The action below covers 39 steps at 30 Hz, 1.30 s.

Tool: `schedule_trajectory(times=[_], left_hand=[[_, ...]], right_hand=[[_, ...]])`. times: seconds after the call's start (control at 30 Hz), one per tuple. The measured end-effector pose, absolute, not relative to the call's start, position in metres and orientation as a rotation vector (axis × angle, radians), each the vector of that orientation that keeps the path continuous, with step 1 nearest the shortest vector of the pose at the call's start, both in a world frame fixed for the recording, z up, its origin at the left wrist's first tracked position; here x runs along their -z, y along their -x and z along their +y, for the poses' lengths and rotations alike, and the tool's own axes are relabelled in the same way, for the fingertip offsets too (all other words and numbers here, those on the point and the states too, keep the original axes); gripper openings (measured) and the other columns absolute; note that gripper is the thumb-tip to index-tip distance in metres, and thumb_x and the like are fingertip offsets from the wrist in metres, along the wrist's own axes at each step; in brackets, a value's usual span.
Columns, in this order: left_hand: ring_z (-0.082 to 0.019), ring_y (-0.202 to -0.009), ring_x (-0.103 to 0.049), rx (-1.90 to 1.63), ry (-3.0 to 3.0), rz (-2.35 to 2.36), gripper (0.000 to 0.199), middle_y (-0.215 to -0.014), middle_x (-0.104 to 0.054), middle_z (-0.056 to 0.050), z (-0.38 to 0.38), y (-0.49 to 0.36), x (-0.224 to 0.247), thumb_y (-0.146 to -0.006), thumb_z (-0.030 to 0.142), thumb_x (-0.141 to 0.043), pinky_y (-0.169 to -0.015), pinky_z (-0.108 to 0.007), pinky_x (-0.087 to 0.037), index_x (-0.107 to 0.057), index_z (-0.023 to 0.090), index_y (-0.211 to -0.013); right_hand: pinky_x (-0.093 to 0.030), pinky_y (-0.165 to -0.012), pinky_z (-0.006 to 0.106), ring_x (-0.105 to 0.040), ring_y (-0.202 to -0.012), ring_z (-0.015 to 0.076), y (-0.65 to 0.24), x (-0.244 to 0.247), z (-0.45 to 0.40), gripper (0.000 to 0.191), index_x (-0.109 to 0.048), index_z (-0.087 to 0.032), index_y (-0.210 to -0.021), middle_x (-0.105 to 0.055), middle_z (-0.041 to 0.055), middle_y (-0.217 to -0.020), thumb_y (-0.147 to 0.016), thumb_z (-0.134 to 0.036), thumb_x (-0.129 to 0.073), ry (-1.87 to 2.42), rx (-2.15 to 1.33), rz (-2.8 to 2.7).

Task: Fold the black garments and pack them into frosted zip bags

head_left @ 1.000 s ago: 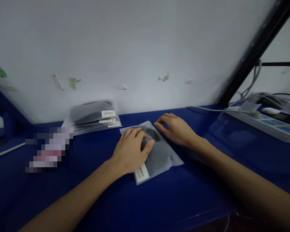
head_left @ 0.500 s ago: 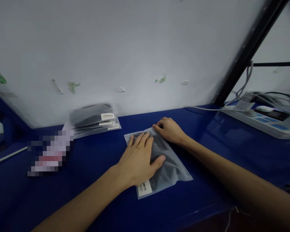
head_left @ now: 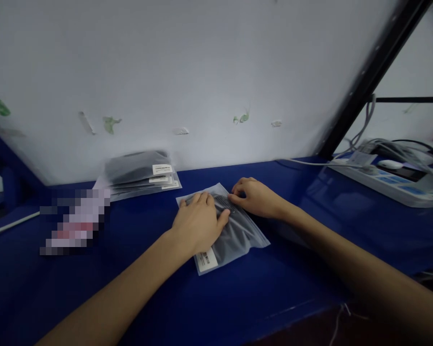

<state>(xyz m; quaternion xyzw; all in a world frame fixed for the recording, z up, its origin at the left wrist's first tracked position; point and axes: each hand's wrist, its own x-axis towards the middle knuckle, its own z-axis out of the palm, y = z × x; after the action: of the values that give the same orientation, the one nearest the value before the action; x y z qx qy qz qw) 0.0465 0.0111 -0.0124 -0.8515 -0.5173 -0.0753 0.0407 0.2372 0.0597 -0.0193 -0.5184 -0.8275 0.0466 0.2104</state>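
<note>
A translucent zip bag [head_left: 241, 235] with dark contents and a white barcode label [head_left: 206, 260] lies flat on the blue table [head_left: 292, 283]. My left hand [head_left: 198, 221] rests palm down on its left part, fingers and thumb apart. At the bag's upper right edge is my right hand [head_left: 254, 196], its fingers curled and the thumb against the bag's edge. Whether those fingertips pinch the bag is hard to make out.
Similar labelled bags [head_left: 139, 170] are stacked by the wall at the back left, beside a pixelated pinkish item [head_left: 81, 218]. On the right lies a white device with blue panels [head_left: 397, 182] and cables. A white wall [head_left: 209, 72] rises behind the table.
The bag has shifted left and slightly away from me, with my left hand moving along on it. My right hand is now beside the bag's right edge, its fingers still curled.
</note>
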Motion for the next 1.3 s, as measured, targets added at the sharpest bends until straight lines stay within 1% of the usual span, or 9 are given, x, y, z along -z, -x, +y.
schedule_trajectory(times=[0.1, 0.27, 0.47, 0.57, 0.67, 0.77, 0.9, 1.1, 1.3], left_hand=[[-0.037, -0.127, -0.049, 0.206, 2.564, -1.614, 0.064, -0.133, -0.058, -0.023, 0.019, -0.036, 0.011, -0.099, 0.052, -0.028, -0.099, -0.053, -0.044, -0.055, 0.004, -0.131], [-0.035, -0.125, -0.050, 0.157, 2.483, -1.634, 0.065, -0.130, -0.060, -0.022, 0.025, -0.023, 0.010, -0.099, 0.052, -0.026, -0.100, -0.049, -0.042, -0.056, 0.003, -0.128], [-0.034, -0.123, -0.052, 0.167, 2.441, -1.647, 0.063, -0.128, -0.061, -0.020, 0.025, -0.018, 0.011, -0.098, 0.052, -0.024, -0.100, -0.047, -0.042, -0.057, 0.005, -0.126], [-0.033, -0.126, -0.050, 0.192, 2.436, -1.667, 0.064, -0.133, -0.059, -0.019, 0.025, -0.017, 0.011, -0.098, 0.052, -0.025, -0.102, -0.048, -0.041, -0.056, 0.006, -0.129], [-0.033, -0.123, -0.051, 0.224, 2.446, -1.649, 0.062, -0.129, -0.062, -0.018, 0.025, -0.015, 0.011, -0.098, 0.052, -0.026, -0.101, -0.049, -0.041, -0.057, 0.008, -0.127], [-0.033, -0.119, -0.054, 0.260, 2.494, -1.593, 0.059, -0.124, -0.064, -0.016, 0.025, -0.012, 0.009, -0.098, 0.053, -0.029, -0.100, -0.050, -0.042, -0.059, 0.010, -0.124], [-0.033, -0.123, -0.050, 0.325, 2.597, -1.511, 0.060, -0.128, -0.061, -0.016, 0.023, -0.012, 0.010, -0.097, 0.055, -0.032, -0.104, -0.051, -0.040, -0.056, 0.011, -0.130], [-0.033, -0.133, -0.043, 0.381, 2.741, -1.436, 0.064, -0.139, -0.054, -0.014, 0.017, -0.017, 0.014, -0.095, 0.061, -0.034, -0.111, -0.053, -0.032, -0.051, 0.014, -0.136], [-0.034, -0.133, -0.043, 0.373, 2.754, -1.469, 0.066, -0.141, -0.051, -0.013, 0.017, -0.016, 0.015, -0.094, 0.064, -0.034, -0.108, -0.052, -0.036, -0.048, 0.017, -0.138]], right_hand=[[-0.045, -0.090, 0.041, -0.061, -0.095, 0.0236, -0.231, 0.013, 0.048, 0.027, -0.060, -0.021, -0.062, -0.068, 0.0078, -0.094, -0.085, -0.035, -0.055, 1.417, -0.173, -2.330], [-0.045, -0.085, 0.036, -0.059, -0.090, 0.0196, -0.230, 0.000, 0.034, 0.029, -0.055, -0.021, -0.058, -0.066, 0.0055, -0.093, -0.085, -0.032, -0.056, 1.284, -0.292, -2.471], [-0.041, -0.092, 0.037, -0.059, -0.082, 0.0162, -0.238, -0.019, 0.019, 0.030, -0.052, -0.020, -0.058, -0.064, 0.0015, -0.083, -0.082, -0.034, -0.061, 1.145, -0.522, -2.641], [-0.045, -0.084, 0.034, -0.060, -0.078, 0.0159, -0.240, -0.020, 0.021, 0.029, -0.055, -0.020, -0.060, -0.065, 0.0017, -0.082, -0.083, -0.036, -0.062, 1.158, -0.614, -2.645], [-0.047, -0.082, 0.034, -0.061, -0.084, 0.0184, -0.242, -0.009, 0.034, 0.027, -0.064, -0.021, -0.070, -0.067, 0.0040, -0.089, -0.086, -0.042, -0.060, 1.242, -0.455, -2.558], [-0.045, -0.092, 0.040, -0.060, -0.099, 0.0247, -0.246, 0.010, 0.051, 0.023, -0.069, -0.020, -0.093, -0.067, 0.0100, -0.100, -0.089, -0.040, -0.057, 1.429, -0.103, -2.391], [-0.046, -0.094, 0.046, -0.058, -0.109, 0.0318, -0.252, 0.030, 0.066, 0.044, -0.062, -0.012, -0.119, -0.062, 0.0197, -0.115, -0.090, -0.045, -0.055, 1.556, -0.010, -2.310], [-0.045, -0.096, 0.047, -0.057, -0.111, 0.0329, -0.254, 0.034, 0.069, 0.049, -0.062, -0.011, -0.121, -0.061, 0.0210, -0.116, -0.090, -0.049, -0.053, 1.528, -0.036, -2.310], [-0.045, -0.097, 0.046, -0.057, -0.110, 0.0325, -0.255, 0.031, 0.069, 0.052, -0.061, -0.011, -0.123, -0.061, 0.0203, -0.116, -0.091, -0.051, -0.051, 1.569, -0.070, -2.333]])
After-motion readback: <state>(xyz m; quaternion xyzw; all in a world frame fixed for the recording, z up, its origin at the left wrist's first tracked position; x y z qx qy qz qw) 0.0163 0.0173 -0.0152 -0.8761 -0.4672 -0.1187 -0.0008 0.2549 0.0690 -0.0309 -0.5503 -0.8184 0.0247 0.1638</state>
